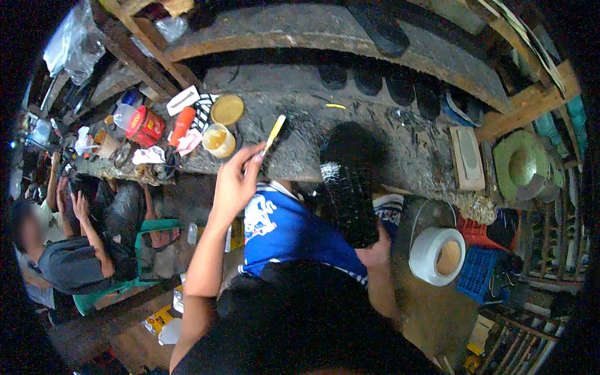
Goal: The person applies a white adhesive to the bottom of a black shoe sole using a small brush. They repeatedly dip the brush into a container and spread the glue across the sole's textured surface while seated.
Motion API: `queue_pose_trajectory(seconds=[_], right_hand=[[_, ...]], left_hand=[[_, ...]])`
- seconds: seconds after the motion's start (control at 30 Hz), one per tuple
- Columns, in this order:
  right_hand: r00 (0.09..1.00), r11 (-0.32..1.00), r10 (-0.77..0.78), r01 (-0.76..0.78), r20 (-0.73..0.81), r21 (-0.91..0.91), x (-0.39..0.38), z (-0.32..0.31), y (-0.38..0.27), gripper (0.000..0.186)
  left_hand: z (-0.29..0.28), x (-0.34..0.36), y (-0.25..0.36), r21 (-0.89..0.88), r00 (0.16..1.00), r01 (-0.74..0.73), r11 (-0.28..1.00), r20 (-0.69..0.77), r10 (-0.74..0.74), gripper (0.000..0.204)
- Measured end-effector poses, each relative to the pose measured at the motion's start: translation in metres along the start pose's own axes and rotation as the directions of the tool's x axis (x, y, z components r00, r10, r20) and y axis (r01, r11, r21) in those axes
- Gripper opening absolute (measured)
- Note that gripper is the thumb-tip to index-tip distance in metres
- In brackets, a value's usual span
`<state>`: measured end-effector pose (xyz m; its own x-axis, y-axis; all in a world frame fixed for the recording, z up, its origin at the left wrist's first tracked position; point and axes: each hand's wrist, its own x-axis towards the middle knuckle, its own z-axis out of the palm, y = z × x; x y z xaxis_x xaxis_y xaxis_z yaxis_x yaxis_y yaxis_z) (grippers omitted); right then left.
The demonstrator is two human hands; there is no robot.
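My left hand point(236, 181) pinches a thin yellow brush point(274, 136) that looks like a toothbrush, held over the workbench point(294, 150). Beside that hand stands a small tub point(219, 141) with amber paste in it, and a round yellowish lid point(227, 110) lies behind it. In my right hand point(374, 250) is a black shoe sole point(349, 194), gripped at its near end and tilted up against the bench edge. Its surface shines in part. The fingers under the sole are mostly hidden.
A red bucket point(145, 127) and an orange bottle point(182, 125) stand at the bench's left. Several dark soles point(369, 81) line the back. On the right are a green roll point(522, 164), a white roll point(431, 255) and a blue crate point(478, 272). Another person point(75, 256) sits at left.
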<state>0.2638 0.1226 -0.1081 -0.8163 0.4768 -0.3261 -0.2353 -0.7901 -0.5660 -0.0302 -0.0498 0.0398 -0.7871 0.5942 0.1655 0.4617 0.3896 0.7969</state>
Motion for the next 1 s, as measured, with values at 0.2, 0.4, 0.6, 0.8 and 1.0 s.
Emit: queue_pose_trajectory(seconds=[0.2, 0.4, 0.6, 0.8, 1.0], right_hand=[[0.95, 0.952, -0.005, -0.091, 0.313, 0.291, 0.063, 0.158, -0.065, 0.051], [0.845, 0.891, -0.048, -0.205, 0.533, 0.405, 0.181, 0.31, -0.05, 0.048], [0.943, 0.842, -0.074, -0.115, 0.325, 0.528, 0.276, 0.401, -0.009, 0.049], [0.992, 0.921, 0.064, -0.102, 0.112, 0.377, 0.279, 0.413, -0.008, 0.055], [0.523, 0.366, -0.816, 0.798, 0.247, -0.479, 0.212, 0.298, -0.051, 0.023]], left_hand=[[-0.036, -0.051, -0.018, -0.161, 0.988, 0.065, 0.985, -0.129, -0.086, 0.027], [-0.048, -0.081, -0.027, -0.215, 0.98, 0.081, 0.973, -0.161, -0.117, 0.027], [-0.055, -0.099, -0.036, -0.22, 0.973, 0.134, 0.966, -0.154, -0.17, 0.027], [-0.046, -0.114, -0.039, -0.182, 0.967, 0.238, 0.954, -0.046, -0.25, 0.027], [-0.028, -0.12, -0.038, -0.121, 0.961, 0.276, 0.954, 0.049, -0.271, 0.027]])
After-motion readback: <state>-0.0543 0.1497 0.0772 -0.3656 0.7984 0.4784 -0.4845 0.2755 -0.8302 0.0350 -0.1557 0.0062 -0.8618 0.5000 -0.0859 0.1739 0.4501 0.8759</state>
